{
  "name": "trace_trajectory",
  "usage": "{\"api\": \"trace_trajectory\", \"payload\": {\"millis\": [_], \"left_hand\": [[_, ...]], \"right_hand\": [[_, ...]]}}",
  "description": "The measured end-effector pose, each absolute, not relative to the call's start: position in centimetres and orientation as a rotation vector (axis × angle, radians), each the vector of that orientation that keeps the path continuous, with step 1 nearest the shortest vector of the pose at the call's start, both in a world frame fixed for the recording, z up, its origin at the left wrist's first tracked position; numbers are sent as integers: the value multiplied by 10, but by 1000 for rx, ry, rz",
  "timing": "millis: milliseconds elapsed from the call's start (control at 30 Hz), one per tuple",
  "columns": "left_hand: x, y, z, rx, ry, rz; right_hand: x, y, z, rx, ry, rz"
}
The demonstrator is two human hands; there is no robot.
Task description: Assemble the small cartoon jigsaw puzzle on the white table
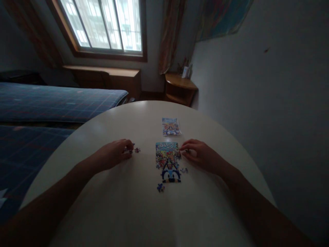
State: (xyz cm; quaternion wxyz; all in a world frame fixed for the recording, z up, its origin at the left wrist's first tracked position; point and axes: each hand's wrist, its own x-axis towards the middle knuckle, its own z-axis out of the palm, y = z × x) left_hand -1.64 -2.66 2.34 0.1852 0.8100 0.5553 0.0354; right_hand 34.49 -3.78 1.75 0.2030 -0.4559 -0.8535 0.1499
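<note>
A partly assembled jigsaw puzzle (164,154) lies on the table, showing a blue dog face at its lower end and a crowded coloured picture above. My right hand (199,154) is at its right edge, thumb and forefinger close together around a small puzzle piece (188,151). My left hand (115,155) rests to the left of the puzzle, fingers curved and apart over several loose pieces. One loose piece (137,150) shows just beyond its fingertips. Another piece (184,170) sits right of the puzzle, and dark blue loose pieces (160,187) lie below it.
A printed picture sheet (171,126) matching the puzzle lies behind it on the round white table (133,209). To the left is a bed with a plaid cover (59,103). A wall (269,103) runs along the right; a corner shelf (180,82) stands beyond the table.
</note>
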Motion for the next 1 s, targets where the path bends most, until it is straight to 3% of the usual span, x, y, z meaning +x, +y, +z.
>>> {"api": "trace_trajectory", "payload": {"millis": [467,800,1000], "left_hand": [[50,-52,14,1834,1202,691],[79,-69,1,1598,1077,774],[76,-73,-6,2043,1035,873]], "right_hand": [[298,-71,17,-1160,-2325,549],[283,-80,17,-1053,-2181,738],[316,-63,25,-1173,-2153,827]]}}
